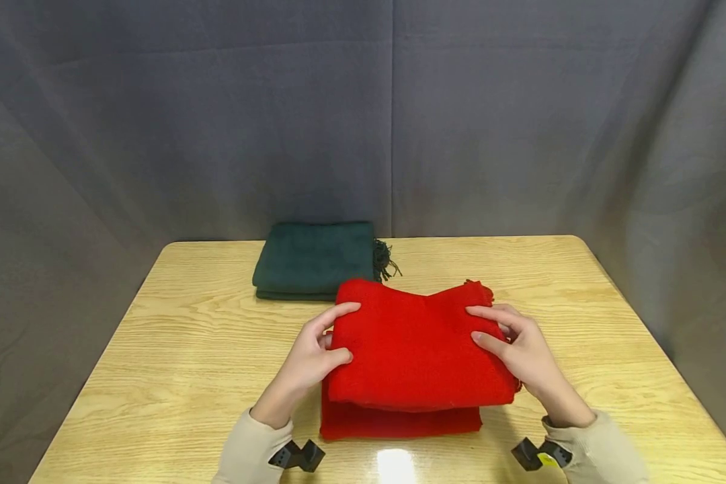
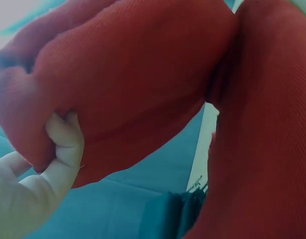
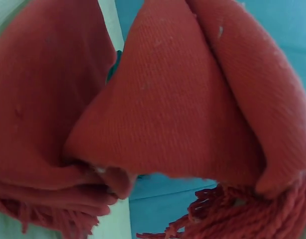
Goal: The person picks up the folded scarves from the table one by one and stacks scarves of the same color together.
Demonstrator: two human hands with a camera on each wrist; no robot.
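A red fringed scarf (image 1: 420, 346) is at the middle of the table, its upper layers raised and sagging slightly at the centre. Its lower part lies flat beneath, with a strip showing at the front. At the left side, my left hand (image 1: 311, 353) grips the raised fold between thumb and fingers; the left wrist view shows the hand (image 2: 48, 174) pinching the cloth (image 2: 143, 79). My right hand (image 1: 523, 349) holds the right side, near the fringe. In the right wrist view the scarf (image 3: 162, 114) and its tassels (image 3: 247, 211) hide nearly all of that hand.
Behind the red scarf, slightly to the left, a folded dark green scarf (image 1: 317, 259) lies with its fringe (image 1: 385, 259) pointing right. The light wooden table (image 1: 175, 356) ends at a grey curtain (image 1: 278, 134) at the back and sides.
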